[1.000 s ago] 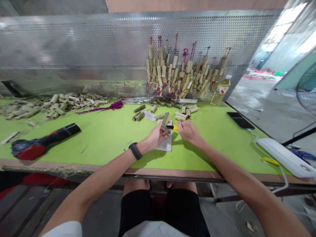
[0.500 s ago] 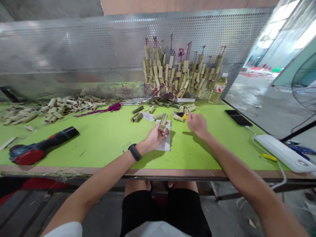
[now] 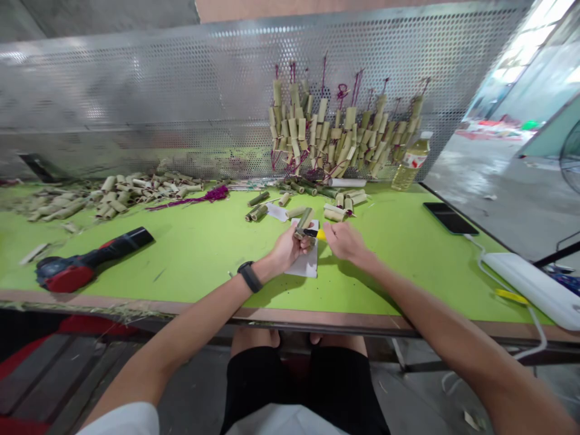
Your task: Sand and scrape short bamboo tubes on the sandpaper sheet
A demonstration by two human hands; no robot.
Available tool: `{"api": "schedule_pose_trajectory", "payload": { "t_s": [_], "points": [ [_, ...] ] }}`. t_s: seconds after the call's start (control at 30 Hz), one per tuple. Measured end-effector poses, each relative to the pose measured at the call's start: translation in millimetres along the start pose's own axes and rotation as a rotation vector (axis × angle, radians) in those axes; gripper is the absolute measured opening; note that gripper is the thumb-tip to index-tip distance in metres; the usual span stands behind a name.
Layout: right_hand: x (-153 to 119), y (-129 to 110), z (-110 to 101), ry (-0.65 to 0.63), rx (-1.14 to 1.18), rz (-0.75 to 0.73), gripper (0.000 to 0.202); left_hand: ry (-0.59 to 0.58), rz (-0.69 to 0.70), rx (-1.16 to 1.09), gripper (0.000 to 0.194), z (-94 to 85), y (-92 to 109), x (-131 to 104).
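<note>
My left hand [image 3: 290,249] is closed around a short green bamboo tube [image 3: 305,219], which it holds tilted above a white sheet of paper [image 3: 308,264] on the table. In my right hand [image 3: 347,241] is a yellow-handled tool [image 3: 321,234] with a black front part. That black part meets the near end of the tube at my left fingers; its exact tip is too small to make out. Just beyond my hands lie several loose bamboo pieces [image 3: 334,212], some pale, some dark green.
Strung bamboo pieces [image 3: 335,133] hang on the perforated metal panel [image 3: 181,78]. To the left are a bamboo pile [image 3: 131,190], purple string [image 3: 216,193] and a red-black power tool [image 3: 86,263]. An oil bottle [image 3: 412,160], phone [image 3: 449,217] and white power bank [image 3: 530,287] stand right.
My right hand has moved left and nearer with the yellow-handled tool, bringing it from the loose pieces to the bamboo tube in my left hand. The view has shifted slightly.
</note>
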State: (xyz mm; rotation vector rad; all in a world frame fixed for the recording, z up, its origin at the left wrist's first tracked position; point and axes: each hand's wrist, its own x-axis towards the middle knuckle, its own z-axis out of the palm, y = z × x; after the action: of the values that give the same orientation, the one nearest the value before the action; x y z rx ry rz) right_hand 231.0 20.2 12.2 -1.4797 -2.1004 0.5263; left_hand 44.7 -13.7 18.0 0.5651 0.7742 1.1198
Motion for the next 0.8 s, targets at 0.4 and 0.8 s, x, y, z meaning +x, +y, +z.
{"api": "schedule_pose_trajectory", "payload": {
  "t_s": [0.4, 0.8],
  "points": [
    [10, 7, -23, 0.128, -0.101, 0.115, 0.054, 0.015, 0.05, 0.076, 0.047, 0.6, -6, 0],
    [25, 45, -40, 0.284, -0.135, 0.273, 0.057, 0.054, 0.09, 0.029, 0.038, -4.8, 0, 5]
  ]
}}
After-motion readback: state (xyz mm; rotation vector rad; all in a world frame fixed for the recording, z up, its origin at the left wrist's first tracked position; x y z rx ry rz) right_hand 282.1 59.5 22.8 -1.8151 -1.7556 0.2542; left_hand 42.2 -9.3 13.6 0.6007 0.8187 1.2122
